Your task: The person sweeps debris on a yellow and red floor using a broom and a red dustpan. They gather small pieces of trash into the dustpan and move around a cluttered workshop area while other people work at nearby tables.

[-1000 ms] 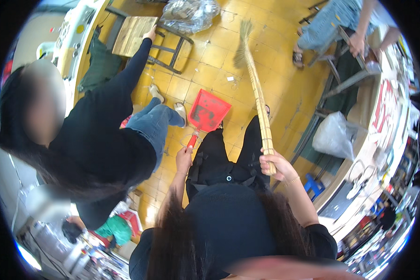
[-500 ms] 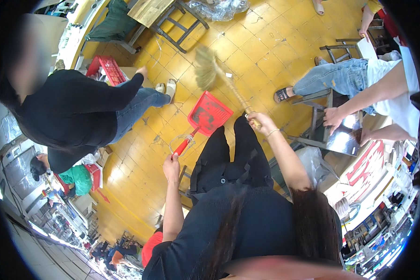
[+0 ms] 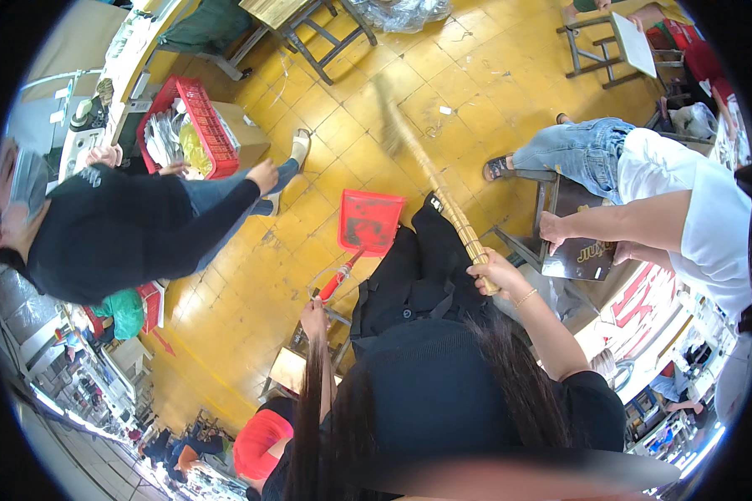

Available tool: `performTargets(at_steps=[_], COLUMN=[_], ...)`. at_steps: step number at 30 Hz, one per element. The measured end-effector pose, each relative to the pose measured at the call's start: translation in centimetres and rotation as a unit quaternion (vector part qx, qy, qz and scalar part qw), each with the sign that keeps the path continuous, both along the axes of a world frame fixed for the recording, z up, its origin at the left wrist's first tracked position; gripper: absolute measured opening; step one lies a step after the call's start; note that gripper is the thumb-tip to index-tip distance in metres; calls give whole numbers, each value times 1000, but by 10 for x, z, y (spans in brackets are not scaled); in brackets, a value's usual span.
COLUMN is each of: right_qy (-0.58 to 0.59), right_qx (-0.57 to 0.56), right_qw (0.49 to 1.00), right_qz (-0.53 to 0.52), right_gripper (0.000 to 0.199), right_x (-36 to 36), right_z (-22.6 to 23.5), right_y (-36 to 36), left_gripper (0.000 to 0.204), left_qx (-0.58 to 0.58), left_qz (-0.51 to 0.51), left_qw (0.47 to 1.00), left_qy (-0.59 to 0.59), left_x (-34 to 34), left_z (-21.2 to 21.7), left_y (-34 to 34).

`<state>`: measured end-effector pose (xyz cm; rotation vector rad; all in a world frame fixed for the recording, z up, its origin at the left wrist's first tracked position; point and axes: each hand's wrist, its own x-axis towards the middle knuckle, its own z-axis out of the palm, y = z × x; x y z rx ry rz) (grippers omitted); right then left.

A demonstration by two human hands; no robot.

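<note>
On yellow tiles, sweeping step — right hand (image 3: 495, 273) clamps broom (image 3: 434, 185), left hand (image 3: 313, 316) grips dustpan (image 3: 369, 221); next, brush debris panward.

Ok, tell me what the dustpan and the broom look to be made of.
Dustpan: red pan, likely moulded plastic, going by its even colour and smooth face; the handle in the left hand is too thin to judge. Broom: pale straw-like stalks bound into a stick, gripped by the right hand; its bristles are blurred.
</note>
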<state>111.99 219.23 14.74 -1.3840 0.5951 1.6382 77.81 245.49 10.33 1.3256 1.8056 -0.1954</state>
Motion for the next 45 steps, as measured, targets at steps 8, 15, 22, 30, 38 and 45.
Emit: performTargets(at_steps=[8, 15, 22, 30, 38, 45], right_qy=[-152, -425, -273, -285, -221, -145], right_qx=[-49, -213, -100, -11, 184, 273], right_qw=[978, 850, 956, 929, 921, 923], right_qz=[132, 226, 33, 236, 262, 229], right_gripper=[45, 42, 44, 71, 68, 41], right_x=[32, 58, 25, 60, 133, 137], right_z=[-38, -77, -13, 107, -1, -156], right_y=[-8, 12, 130, 219, 474, 797], left_gripper=[32, 32, 29, 27, 35, 36], left_qx=[3, -71, -88, -99, -49, -71], left_qz=[-56, 31, 78, 137, 84, -128], left_qw=[998, 997, 991, 984, 993, 976], left_qy=[32, -21, -60, -48, 69, 164], left_x=[-37, -59, -70, -26, 16, 37], left_z=[-21, -20, -28, -26, -30, -37], left_y=[12, 36, 77, 104, 130, 144])
